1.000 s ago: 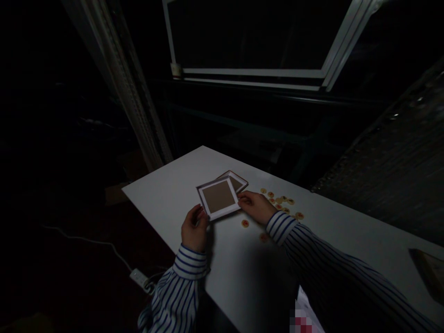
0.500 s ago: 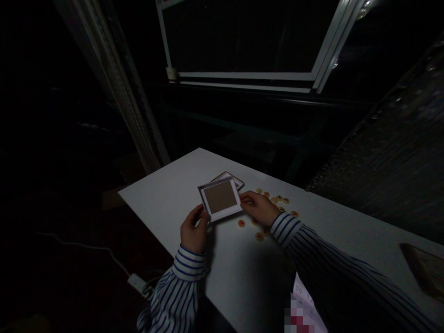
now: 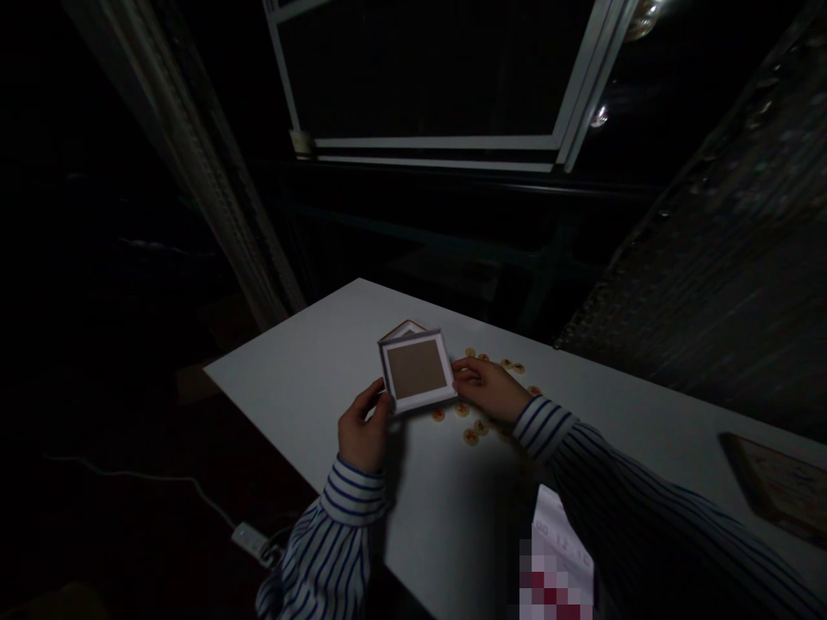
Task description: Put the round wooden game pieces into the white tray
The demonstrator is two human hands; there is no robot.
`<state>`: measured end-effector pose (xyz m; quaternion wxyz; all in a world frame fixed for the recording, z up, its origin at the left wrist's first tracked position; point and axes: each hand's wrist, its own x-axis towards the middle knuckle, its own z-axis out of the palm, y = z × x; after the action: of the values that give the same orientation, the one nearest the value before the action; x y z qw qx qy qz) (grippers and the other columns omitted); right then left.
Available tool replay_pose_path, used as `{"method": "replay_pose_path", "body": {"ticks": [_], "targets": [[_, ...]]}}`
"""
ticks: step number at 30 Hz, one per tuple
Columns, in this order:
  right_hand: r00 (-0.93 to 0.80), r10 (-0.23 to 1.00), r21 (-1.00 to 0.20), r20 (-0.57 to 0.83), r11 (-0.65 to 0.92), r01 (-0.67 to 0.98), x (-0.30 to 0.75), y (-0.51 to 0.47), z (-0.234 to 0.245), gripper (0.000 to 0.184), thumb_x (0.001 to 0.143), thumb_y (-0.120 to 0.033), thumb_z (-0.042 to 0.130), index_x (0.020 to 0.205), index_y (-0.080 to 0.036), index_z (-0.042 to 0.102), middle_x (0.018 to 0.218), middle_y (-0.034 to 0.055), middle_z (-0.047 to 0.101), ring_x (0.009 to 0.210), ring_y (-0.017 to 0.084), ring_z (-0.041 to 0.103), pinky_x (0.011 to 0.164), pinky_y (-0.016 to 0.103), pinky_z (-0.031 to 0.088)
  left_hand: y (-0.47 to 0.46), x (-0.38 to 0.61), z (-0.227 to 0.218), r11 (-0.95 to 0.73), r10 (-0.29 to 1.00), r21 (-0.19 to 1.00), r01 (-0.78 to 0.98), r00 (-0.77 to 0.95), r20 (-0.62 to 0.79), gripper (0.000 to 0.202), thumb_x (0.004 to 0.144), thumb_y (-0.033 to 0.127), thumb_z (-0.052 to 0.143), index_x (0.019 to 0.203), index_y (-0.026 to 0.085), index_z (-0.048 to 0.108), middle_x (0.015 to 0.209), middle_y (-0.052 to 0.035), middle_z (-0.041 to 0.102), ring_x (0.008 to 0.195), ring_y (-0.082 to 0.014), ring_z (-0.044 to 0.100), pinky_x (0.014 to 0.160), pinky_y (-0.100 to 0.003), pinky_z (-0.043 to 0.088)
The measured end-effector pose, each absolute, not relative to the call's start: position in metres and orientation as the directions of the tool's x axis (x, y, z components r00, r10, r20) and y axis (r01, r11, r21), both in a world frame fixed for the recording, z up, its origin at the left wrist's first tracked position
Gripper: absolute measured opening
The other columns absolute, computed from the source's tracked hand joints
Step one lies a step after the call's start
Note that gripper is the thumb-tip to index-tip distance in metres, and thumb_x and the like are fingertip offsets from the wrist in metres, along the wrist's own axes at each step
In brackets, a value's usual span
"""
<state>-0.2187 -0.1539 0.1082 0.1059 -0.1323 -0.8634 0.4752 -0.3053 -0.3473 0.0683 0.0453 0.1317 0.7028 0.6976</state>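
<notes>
Between my two hands is a shallow box half (image 3: 417,368), white-sided with a brown-grey inner panel facing me, held tilted above the table. My left hand (image 3: 363,428) grips its lower left corner between thumb and fingers. At the right edge, my right hand (image 3: 489,389) pinches the side. Another shallow tray-like box part (image 3: 407,327) lies on the table just behind, mostly covered by the held one. Several round wooden pieces (image 3: 471,437) with red or dark markings, like Chinese chess pieces, are scattered under and around my right hand.
The white table (image 3: 277,379) stands in a dim room. A brown-edged board or box (image 3: 775,482) lies at its right. Near my right forearm is a lit phone-like screen (image 3: 561,542). A white power strip (image 3: 251,541) with a cable sits beyond the left edge, and curtains hang behind.
My view has turned slightly right, so the table and pieces appear further left. Both hands keep their hold on the box half, which is now tilted slightly differently.
</notes>
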Motion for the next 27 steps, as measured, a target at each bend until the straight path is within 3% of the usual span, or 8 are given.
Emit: {"method": "replay_pose_path", "body": {"ticks": [12, 27], "targets": [[-0.928, 0.372, -0.868, -0.007, 0.459, 0.190, -0.198, -0.152, 0.113, 0.024, 0.070, -0.021, 0.052, 0.094, -0.017, 0.053, 0.078, 0.0008, 0.064, 0.071, 0.013, 0.062, 0.065, 0.024, 0.049, -0.338, -0.297, 0.073, 0.015, 0.291, 0.986, 0.168, -0.944, 0.156, 0.036, 0.069, 0.030, 0.059, 0.101, 0.013, 0.062, 0.096, -0.0085, 0.066, 0.093, -0.0211, 0.059, 0.088, -0.036, 0.042], [-0.900, 0.433, -0.899, 0.040, 0.409, 0.158, -0.174, -0.144, 0.117, 0.025, 0.068, -0.016, 0.055, 0.093, -0.018, 0.048, 0.079, 0.0011, 0.061, 0.071, 0.012, 0.061, 0.067, 0.026, 0.049, -0.321, -0.281, 0.086, -0.031, 0.353, 0.984, 0.173, -0.920, 0.173, 0.033, 0.069, 0.024, 0.059, 0.099, 0.012, 0.062, 0.098, -0.0084, 0.066, 0.093, -0.0207, 0.059, 0.084, -0.032, 0.047]]}}
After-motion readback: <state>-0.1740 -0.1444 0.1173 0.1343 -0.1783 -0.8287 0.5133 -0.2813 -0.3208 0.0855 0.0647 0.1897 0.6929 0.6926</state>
